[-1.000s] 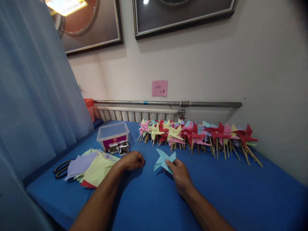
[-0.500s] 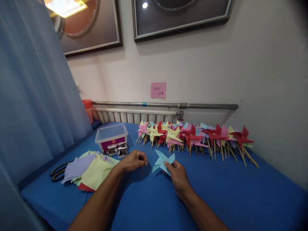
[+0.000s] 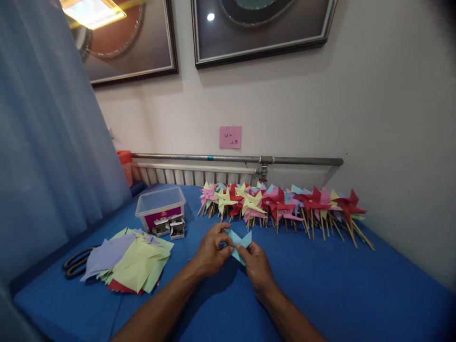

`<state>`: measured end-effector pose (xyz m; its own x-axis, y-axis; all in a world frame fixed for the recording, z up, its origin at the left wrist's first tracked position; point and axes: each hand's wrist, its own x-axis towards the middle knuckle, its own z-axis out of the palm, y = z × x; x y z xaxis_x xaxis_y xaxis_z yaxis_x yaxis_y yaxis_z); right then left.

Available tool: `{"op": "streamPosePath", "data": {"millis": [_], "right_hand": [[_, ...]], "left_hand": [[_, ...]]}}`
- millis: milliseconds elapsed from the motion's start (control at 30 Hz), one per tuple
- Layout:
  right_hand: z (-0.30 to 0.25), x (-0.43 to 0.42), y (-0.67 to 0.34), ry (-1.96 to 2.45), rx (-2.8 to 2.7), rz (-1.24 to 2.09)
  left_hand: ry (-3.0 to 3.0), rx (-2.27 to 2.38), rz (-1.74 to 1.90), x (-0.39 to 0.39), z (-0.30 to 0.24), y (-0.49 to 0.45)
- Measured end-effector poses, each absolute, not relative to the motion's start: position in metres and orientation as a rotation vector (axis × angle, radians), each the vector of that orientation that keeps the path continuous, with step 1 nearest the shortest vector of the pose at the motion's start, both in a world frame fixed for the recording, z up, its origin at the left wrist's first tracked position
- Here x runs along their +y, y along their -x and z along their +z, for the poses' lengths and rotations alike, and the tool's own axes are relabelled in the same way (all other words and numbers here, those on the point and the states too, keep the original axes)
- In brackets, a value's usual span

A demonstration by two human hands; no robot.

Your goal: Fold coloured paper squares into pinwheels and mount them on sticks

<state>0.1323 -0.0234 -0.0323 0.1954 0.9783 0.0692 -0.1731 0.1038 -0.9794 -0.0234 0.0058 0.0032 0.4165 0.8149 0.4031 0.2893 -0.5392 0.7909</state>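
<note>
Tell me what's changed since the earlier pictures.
The left hand has moved right, and its fingers are now at the left side of the light-blue pinwheel, seemingly touching it; whether they grip anything is hidden. The right hand still holds the pinwheel, and nothing was visibly let go. The paper pile, plastic tub and row of pinwheels on sticks stayed put.

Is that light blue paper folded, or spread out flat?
Folded: the light blue paper shows pointed, bent-up blades rather than a flat sheet, and the right hand pinches it.
</note>
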Motion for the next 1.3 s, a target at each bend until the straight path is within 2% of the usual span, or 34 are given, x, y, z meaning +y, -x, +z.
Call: {"op": "streamPosePath", "data": {"millis": [433, 700, 1133, 1300], "right_hand": [[-0.031, -0.027, -0.130, 1.037, -1.002, 1.172], [-0.035, -0.026, -0.129, 1.043, -0.966, 1.172], [-0.032, -0.026, -0.130, 1.004, -0.969, 1.169], [-0.029, -0.026, -0.130, 0.939, -0.952, 1.170]], "left_hand": [[-2.007, 0.920, 0.971, 0.010, 0.006, 0.029], [-1.956, 0.970, 1.040, 0.008, 0.003, 0.024], [-1.906, 1.297, 1.211, -0.005, 0.006, 0.010], [-1.720, 1.383, 1.162, -0.004, 0.002, 0.006]]}}
